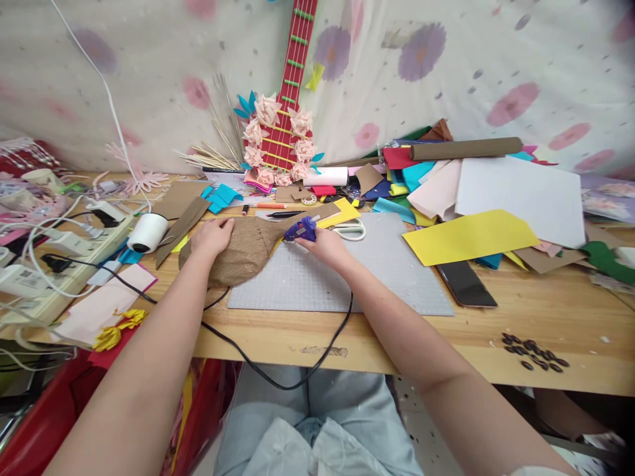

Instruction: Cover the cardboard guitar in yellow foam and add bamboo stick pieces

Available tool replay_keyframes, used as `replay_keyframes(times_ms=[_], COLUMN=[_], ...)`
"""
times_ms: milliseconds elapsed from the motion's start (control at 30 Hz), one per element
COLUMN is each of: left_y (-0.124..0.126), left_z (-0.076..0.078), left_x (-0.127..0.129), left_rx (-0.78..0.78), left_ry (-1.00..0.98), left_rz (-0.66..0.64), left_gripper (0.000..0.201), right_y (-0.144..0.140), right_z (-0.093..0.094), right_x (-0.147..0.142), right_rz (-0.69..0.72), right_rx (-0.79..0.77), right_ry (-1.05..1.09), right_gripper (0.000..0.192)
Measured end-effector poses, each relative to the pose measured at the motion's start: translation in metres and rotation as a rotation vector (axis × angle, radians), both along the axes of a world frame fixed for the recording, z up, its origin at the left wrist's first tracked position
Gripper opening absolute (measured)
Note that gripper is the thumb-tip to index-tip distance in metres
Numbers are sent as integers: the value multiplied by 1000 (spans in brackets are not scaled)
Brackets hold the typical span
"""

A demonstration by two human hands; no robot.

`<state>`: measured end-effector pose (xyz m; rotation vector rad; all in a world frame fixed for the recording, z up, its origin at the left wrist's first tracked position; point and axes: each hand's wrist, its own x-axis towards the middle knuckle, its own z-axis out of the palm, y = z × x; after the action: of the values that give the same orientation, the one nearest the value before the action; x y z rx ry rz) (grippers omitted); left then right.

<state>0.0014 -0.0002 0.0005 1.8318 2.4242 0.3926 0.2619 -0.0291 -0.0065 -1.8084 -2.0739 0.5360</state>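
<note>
My left hand [212,236] rests palm down on a brown crinkled paper shape [243,254] that lies across the left edge of a grey cutting mat [377,271]. My right hand [325,246] grips a blue glue gun [301,230], its nozzle pointing left at the narrow end of the brown shape. The gun's black cord [278,377] runs off the table's front edge and loops back up on the left. A yellow paper strip [342,213] and white scissors [350,229] lie just behind the gun.
A red cardboard guitar [288,99] with pink paper flowers leans on the floral cloth behind. Coloured paper sheets [471,198] and a cardboard tube [466,148] pile at the right, a black phone [466,284] beside the mat. Power strips [54,264] and a white spool [147,233] crowd the left.
</note>
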Motion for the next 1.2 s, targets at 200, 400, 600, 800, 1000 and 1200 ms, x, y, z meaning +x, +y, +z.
replay_keyframes(times_ms=[200, 400, 600, 800, 1000, 1200], left_y=[-1, 0, 0, 1, 0, -2], left_z=[0, 0, -1, -3, -1, 1], left_x=[0, -1, -2, -3, -2, 0], left_rx=[6, -1, 7, 14, 6, 6], left_ry=[-7, -7, -8, -9, 0, -8], left_rz=[-9, -12, -19, -21, -19, -22], left_gripper=[54, 56, 54, 54, 54, 53], right_y=[2, 1, 3, 3, 3, 1], right_z=[3, 2, 3, 1, -7, -5], right_x=[6, 3, 7, 6, 0, 5], right_rz=[-5, -3, -22, -12, -63, -55], right_rx=[-8, -10, -20, 5, 26, 22], right_ry=[8, -11, -3, -1, -8, 59], right_gripper=[47, 49, 48, 48, 48, 44])
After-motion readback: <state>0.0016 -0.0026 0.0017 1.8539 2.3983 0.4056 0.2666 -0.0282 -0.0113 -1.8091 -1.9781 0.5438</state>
